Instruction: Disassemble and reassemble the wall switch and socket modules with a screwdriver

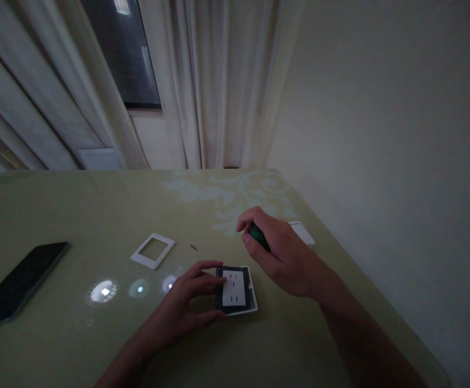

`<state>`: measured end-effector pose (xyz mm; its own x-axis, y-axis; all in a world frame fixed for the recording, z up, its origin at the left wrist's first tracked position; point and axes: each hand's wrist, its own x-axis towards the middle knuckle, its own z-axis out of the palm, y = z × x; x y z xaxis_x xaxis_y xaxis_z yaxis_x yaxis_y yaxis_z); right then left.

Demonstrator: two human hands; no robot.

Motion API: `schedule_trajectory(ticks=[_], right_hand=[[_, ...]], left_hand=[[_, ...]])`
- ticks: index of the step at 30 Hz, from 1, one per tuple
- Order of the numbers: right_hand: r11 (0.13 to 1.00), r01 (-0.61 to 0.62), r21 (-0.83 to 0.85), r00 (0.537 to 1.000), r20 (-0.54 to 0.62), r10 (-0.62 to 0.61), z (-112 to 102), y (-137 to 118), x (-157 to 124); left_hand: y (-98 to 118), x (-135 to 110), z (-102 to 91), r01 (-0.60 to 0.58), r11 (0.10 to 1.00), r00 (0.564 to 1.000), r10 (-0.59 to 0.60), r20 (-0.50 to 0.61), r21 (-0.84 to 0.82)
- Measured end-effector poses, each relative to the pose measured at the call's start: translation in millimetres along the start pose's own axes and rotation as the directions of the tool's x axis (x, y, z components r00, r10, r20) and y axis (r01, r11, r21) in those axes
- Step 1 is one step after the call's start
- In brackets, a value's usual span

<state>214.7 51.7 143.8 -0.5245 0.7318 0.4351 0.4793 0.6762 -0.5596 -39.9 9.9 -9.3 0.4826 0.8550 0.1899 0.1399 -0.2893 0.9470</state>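
A wall socket with a white slotted face and dark surround sits in a shallow white box on the table. My left hand grips it from the left, fingers at its upper edge and face, thumb at the lower corner. Above and to the right of the socket, my right hand is wrapped round a green handle, which looks like a screwdriver's; its shaft is not visible. A small screw lies on the table beyond my left hand.
A white square frame lies left of the screw. Another white plate is partly hidden behind my right hand. At far left rests a dark tablet-like slab. The green table meets a wall on the right; curtains hang behind.
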Motion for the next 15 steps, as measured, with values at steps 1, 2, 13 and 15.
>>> schedule_trajectory(ticks=[1, 2, 13, 15], right_hand=[[1.000, 0.011, 0.001, 0.999, 0.052, -0.011, -1, 0, -1], [1.000, 0.016, -0.005, 0.993, 0.114, -0.015, -1, 0, -1], [0.985, -0.033, -0.167, 0.838, 0.532, 0.118, 45, 25, -9], [0.995, -0.026, -0.097, 0.850, 0.522, 0.073, 50, 33, -8]], left_hand=[[-1, 0, 0.5, 0.010, 1.000, 1.000, -0.010, -0.004, -0.024], [-1, 0, 1.0, 0.022, 0.998, 1.000, -0.023, -0.008, -0.052], [9, 7, -5.4, 0.141, 0.952, 0.963, -0.195, -0.184, -0.272], [8, 8, -4.5, 0.157, 0.937, 0.950, -0.230, -0.213, -0.311]])
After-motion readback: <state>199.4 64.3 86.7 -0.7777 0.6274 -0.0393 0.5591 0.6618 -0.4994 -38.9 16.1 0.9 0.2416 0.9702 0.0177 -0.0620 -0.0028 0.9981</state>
